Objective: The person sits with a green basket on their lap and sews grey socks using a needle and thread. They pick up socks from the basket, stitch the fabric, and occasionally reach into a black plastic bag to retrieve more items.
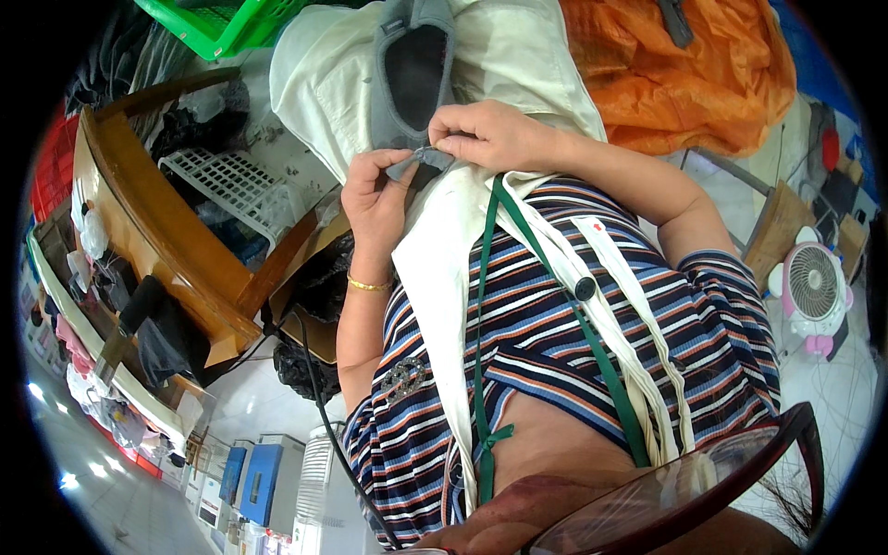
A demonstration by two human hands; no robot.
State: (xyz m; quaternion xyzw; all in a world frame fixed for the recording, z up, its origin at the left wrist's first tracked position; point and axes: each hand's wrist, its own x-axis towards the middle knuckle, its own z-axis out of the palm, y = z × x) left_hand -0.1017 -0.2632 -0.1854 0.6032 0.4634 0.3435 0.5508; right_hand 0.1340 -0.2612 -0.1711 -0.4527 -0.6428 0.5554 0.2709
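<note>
White cloth point(433, 254) hung close below my view; past it I watched the left hand point(377, 190) and right hand point(487, 137), fingers pinching the near end of a grey slipper-shaped piece point(400, 129) over pale fabric point(518, 55), orange sheeting point(680, 79) beyond.

Left grip point(377, 191) and right grip point(492, 137) — both pinching, close together.

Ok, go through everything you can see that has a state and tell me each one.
Left hand: pinching grey fabric
Right hand: pinching at the same fabric
Grey shoe-shaped piece: lying on white cloth
Green tape: knotted
Orange sheet: crumpled
Glasses: worn
Fan: can't tell whether running
</note>
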